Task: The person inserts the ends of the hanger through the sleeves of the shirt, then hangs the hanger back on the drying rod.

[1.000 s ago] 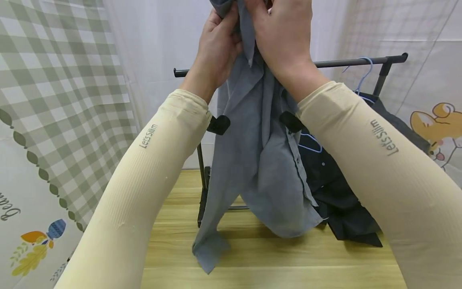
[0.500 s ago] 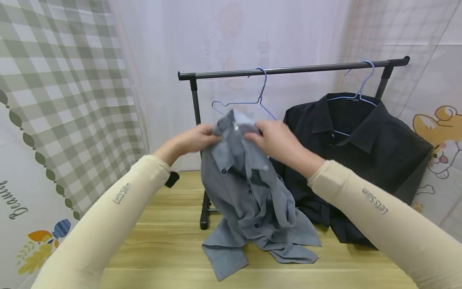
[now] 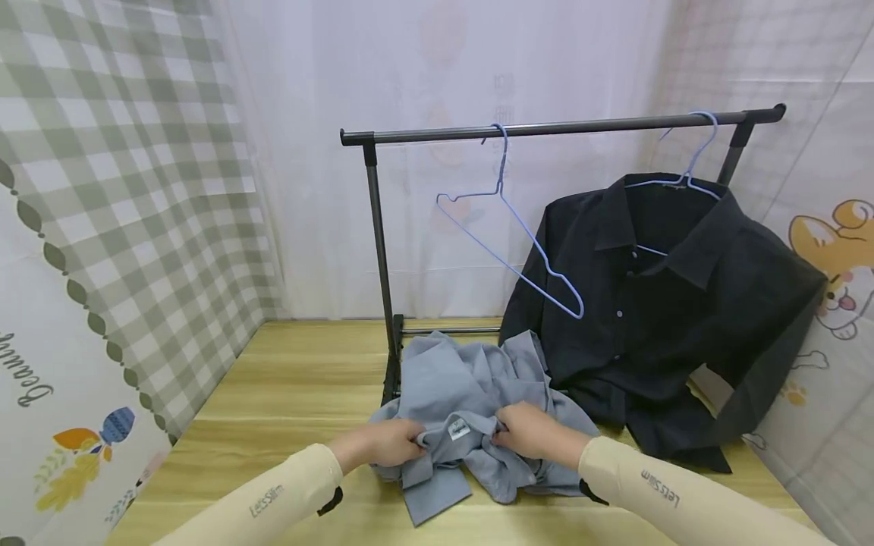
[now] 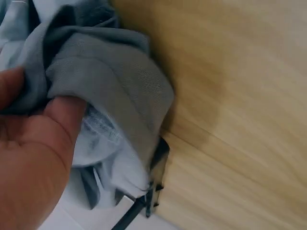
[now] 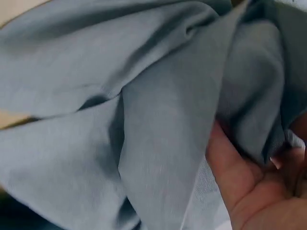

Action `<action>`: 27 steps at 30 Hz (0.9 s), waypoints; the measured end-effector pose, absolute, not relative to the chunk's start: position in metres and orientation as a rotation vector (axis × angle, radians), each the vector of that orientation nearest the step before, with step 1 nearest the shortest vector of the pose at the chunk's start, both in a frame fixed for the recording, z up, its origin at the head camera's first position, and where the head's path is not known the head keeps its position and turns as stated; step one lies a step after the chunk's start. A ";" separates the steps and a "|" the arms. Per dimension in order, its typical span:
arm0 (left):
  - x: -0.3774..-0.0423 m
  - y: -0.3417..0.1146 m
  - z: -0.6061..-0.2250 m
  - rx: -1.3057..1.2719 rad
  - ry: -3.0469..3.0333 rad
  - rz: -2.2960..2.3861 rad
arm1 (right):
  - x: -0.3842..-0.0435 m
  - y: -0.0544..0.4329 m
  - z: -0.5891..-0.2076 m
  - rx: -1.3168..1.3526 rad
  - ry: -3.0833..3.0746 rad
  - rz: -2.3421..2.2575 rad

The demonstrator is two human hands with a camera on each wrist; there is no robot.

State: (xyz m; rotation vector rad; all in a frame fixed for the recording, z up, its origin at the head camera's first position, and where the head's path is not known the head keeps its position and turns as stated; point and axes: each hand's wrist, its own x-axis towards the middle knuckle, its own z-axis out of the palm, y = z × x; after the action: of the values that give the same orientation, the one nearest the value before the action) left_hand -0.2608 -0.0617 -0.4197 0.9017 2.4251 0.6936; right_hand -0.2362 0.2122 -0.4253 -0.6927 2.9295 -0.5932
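Observation:
A grey shirt (image 3: 444,379) lies bunched on the wooden tabletop, its white neck label (image 3: 458,429) facing up between the hands. My left hand (image 3: 392,442) pinches the collar area on the left of the label; in the left wrist view the thumb goes under a fold of the grey cloth (image 4: 115,72). On the label's other side, my right hand (image 3: 529,432) grips the cloth, and the right wrist view has its thumb tucked beneath a fold. Above the shirt, a blue wire hanger (image 3: 504,189) hangs tilted from the rail with no garment on it.
A black clothes rack (image 3: 560,129) stands on the wooden table (image 3: 293,394). From its right end hangs a black shirt (image 3: 655,303) on another blue hanger (image 3: 690,159). A checked curtain (image 3: 136,152) borders the left side, a printed one (image 3: 847,273) the right.
Both hands have come down from high in front of the rack with the grey shirt, which is now heaped on the table. The bare hanger has come into full view and swung to a tilt.

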 end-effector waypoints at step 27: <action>-0.340 -0.071 -0.365 0.574 2.363 1.745 | -0.295 0.244 -0.366 -0.201 2.844 -1.426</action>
State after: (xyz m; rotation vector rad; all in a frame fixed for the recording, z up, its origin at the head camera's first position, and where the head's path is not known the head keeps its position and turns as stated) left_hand -0.3401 -0.0705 -0.3652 0.5744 2.3632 1.7445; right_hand -0.2952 0.2444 -0.3662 -0.2013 2.8444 -1.4265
